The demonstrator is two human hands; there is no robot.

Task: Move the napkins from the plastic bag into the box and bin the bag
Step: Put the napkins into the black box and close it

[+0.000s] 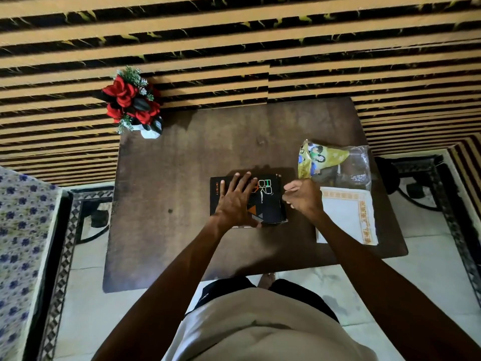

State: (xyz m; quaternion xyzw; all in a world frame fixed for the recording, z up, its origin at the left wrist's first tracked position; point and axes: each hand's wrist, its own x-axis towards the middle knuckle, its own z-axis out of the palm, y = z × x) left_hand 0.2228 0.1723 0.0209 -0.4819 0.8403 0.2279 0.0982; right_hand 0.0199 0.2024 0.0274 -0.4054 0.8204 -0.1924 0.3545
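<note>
A black box (270,204) with orange and white print lies shut in the middle of the brown table (182,194). My left hand (235,201) rests flat on its lid, fingers spread. My right hand (303,196) hovers at the box's right edge with the fingers curled; I cannot see anything in it. A clear plastic bag (348,168) with a yellow printed napkin (320,157) showing inside lies at the table's right. A white napkin (346,217) with an orange border lies flat on the table just in front of the bag.
A vase of red flowers (132,102) stands at the table's far left corner. A striped wall runs behind. A patterned cushion (20,230) is at the left, and dark metal furniture legs (416,183) stand on the tiled floor at the right.
</note>
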